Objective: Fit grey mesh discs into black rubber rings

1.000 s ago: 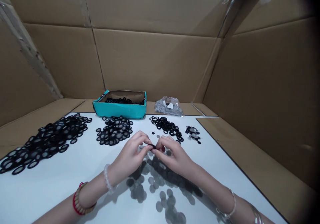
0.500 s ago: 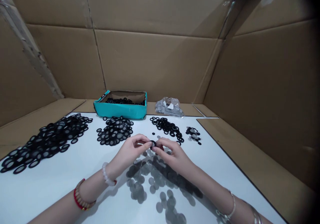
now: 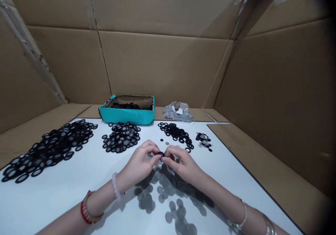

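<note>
Between my fingertips, above the middle of the white table, is a small black ring (image 3: 161,154). My left hand (image 3: 143,161) pinches its left side with thumb and fingers. The thumb and fingers of my right hand (image 3: 181,161) close on its right side. Whether a disc sits inside the ring is hard to see. Beneath and in front of my hands lie many thin grey translucent discs (image 3: 180,214), scattered and overlapping. Farther back on the right is a pile of bare black rings (image 3: 178,133).
Black rings with grey centres form a long heap (image 3: 52,147) at left and a smaller pile (image 3: 121,137) beside it. A turquoise box (image 3: 127,116) of black rings and a clear plastic bag (image 3: 177,112) stand behind. Small mixed pieces (image 3: 203,140) lie right. Cardboard walls (image 3: 162,63) surround the table.
The ring has tilted flatter between my fingertips and sits slightly lower. My left hand and wrist have shifted a little to the right; my right hand has barely moved.
</note>
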{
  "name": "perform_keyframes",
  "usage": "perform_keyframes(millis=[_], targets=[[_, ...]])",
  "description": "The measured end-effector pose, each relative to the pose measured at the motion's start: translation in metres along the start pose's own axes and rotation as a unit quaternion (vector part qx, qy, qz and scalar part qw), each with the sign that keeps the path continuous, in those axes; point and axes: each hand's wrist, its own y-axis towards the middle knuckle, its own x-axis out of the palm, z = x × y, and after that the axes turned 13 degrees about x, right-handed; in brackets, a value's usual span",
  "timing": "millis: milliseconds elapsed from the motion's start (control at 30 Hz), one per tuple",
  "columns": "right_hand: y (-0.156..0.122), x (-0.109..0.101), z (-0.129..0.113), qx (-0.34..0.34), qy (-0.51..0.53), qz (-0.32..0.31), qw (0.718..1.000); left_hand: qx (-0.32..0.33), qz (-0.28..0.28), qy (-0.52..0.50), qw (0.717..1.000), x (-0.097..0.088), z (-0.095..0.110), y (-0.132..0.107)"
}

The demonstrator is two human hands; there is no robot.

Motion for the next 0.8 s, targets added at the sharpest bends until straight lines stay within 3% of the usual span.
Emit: perform_keyframes(millis=[267, 500, 600, 800], targets=[[0.001, -0.003, -0.002, 0.010, 0.049, -0.021, 0.999, -0.001, 0.029, -0.010, 1.000, -0.004, 0.002, 0.002], [0.001, -0.002, -0.001, 0.005, 0.006, -0.020, 1.000, -0.032, -0.039, -0.043, 0.998, -0.007, 0.004, 0.004], [0.001, -0.002, -0.001, 0.012, 0.005, -0.028, 1.000, -0.048, -0.034, -0.054, 0.997, -0.009, 0.004, 0.004], [0.002, -0.005, -0.001, 0.029, 0.110, -0.065, 0.991, -0.129, -0.013, -0.198, 0.972, -0.014, 0.002, 0.006]])
